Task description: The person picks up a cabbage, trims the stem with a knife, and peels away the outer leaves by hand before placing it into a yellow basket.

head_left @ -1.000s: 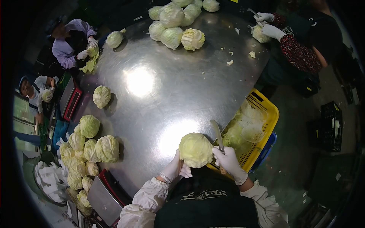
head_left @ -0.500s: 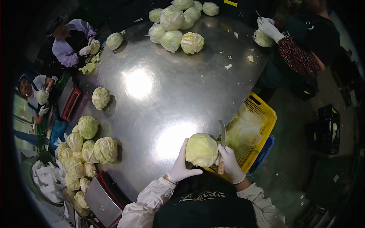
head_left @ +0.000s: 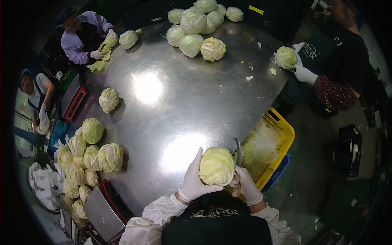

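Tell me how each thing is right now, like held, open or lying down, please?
Left hand: gloved, cupped around the held cabbage.
Right hand: gloved, closed on the knife.
Held cabbage: looks whole.
Knife: blade uncovered, beside the held cabbage.
Yellow crate: open-topped, things inside.
Metal table: shiny.
Lone cabbage: resting on the metal table.
Pale scraps: scattered.

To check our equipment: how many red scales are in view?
2: near scale, lower left, beside the cabbages; far scale, higher on the left. Others may be hidden.
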`<state>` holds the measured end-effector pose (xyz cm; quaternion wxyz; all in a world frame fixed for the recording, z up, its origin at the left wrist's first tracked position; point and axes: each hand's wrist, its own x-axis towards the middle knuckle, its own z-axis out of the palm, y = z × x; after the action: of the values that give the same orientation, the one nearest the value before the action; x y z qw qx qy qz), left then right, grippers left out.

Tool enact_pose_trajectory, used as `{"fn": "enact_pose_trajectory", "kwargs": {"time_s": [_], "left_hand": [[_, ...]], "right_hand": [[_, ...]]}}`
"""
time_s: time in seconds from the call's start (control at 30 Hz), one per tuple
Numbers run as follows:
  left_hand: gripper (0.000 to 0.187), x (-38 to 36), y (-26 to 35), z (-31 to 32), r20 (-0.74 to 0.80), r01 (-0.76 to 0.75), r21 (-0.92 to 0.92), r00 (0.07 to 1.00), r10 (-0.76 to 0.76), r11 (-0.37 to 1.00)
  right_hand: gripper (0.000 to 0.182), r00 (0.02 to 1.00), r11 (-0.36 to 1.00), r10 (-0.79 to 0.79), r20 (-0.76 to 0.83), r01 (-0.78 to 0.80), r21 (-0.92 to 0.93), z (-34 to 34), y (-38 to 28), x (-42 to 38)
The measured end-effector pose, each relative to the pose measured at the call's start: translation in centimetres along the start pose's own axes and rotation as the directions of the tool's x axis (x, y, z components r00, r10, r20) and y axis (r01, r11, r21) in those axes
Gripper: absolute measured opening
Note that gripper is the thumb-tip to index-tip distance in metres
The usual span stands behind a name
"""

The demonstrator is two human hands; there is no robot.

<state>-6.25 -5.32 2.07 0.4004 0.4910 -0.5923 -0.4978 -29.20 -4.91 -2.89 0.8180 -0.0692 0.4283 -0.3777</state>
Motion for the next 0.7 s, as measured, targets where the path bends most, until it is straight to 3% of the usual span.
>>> {"fn": "enact_pose_trajectory", "kwargs": {"time_s": [0.13, 0.2, 0.23, 0.3, 0.33, 0.4, 0.43, 0.5, 0.53, 0.57, 0.6, 0.63, 0.67, 0.7], "left_hand": [[0.142, -0.2, 0.9, -0.9, -0.012, 0.026, 0.020, 1.000, -0.025, 0.999], [0.140, -0.2, 2.1, -2.1, 0.075, -0.021, 0.303, 0.997, -0.002, 0.953], [0.140, -0.1, 2.8, -2.8, 0.074, -0.020, 0.301, 0.997, -0.002, 0.953], [0.137, -0.1, 3.9, -3.9, 0.197, -0.053, 0.545, 0.978, -0.066, 0.837], [0.137, -0.2, 2.9, -3.8, 0.193, -0.050, 0.544, 0.979, -0.067, 0.837], [0.131, -0.4, 0.7, -3.3, 0.115, -0.027, 0.095, 0.993, 0.016, 0.995], [0.131, -0.6, 0.5, -3.0, 0.112, -0.027, 0.097, 0.994, 0.016, 0.995], [0.126, -0.7, 0.4, -1.8, 0.045, 0.129, -0.395, 0.992, -0.121, 0.910], [0.126, -0.8, 0.1, -1.7, 0.045, 0.130, -0.396, 0.991, -0.123, 0.909], [0.122, -1.1, -0.4, -1.5, -0.013, 0.110, -0.371, 0.992, -0.124, 0.922], [0.118, -1.3, -0.8, -1.4, -0.071, 0.091, -0.346, 0.990, -0.123, 0.934], [0.118, -1.2, -0.4, -1.6, -0.069, 0.093, -0.348, 0.990, -0.124, 0.933], [0.114, -1.1, 0.1, -2.1, -0.106, -0.010, -0.047, 0.994, 0.005, 0.999], [0.111, -1.1, 0.5, -2.4, -0.102, -0.109, 0.260, 0.985, 0.139, 0.959]], "right_hand": [[0.023, 1.000, 1.000, 0.022, -0.003, -0.022, -0.017, 1.0, -0.4, -0.4], [0.024, 0.998, 0.998, 0.067, 0.017, -0.067, 0.007, 1.0, -0.5, -0.5], [0.024, 0.998, 0.998, 0.068, 0.016, -0.068, 0.005, 0.6, -0.1, -0.2], [0.025, 0.993, 0.991, 0.102, 0.062, -0.107, 0.077, -0.5, 0.9, 0.4], [0.025, 0.992, 0.991, 0.105, 0.063, -0.110, 0.074, -0.3, 1.1, 0.3], [0.024, 0.965, 0.974, 0.184, 0.186, -0.205, 0.099, 0.4, 1.4, 0.2], [0.024, 0.964, 0.974, 0.186, 0.188, -0.206, 0.097, 0.8, 1.5, -0.1], [0.027, 0.984, 0.988, 0.149, 0.100, -0.153, 0.028, 1.9, 1.3, -0.9], [0.027, 0.984, 0.988, 0.151, 0.099, -0.154, 0.028, 2.5, 1.1, -1.3], [0.029, 1.000, 0.971, -0.010, -0.027, 0.003, -0.237, 3.2, 0.9, -1.6], [0.032, 0.975, 0.857, -0.198, -0.103, 0.121, -0.501, 3.8, 0.5, -2.0], [0.032, 0.974, 0.857, -0.198, -0.106, 0.120, -0.501, 4.4, 0.1, -2.7], [0.033, 0.939, 0.772, -0.342, -0.045, 0.254, -0.583, 5.0, -0.3, -3.4], [0.036, 0.882, 0.661, -0.471, 0.029, 0.375, -0.650, 5.3, -0.6, -3.7]]}}
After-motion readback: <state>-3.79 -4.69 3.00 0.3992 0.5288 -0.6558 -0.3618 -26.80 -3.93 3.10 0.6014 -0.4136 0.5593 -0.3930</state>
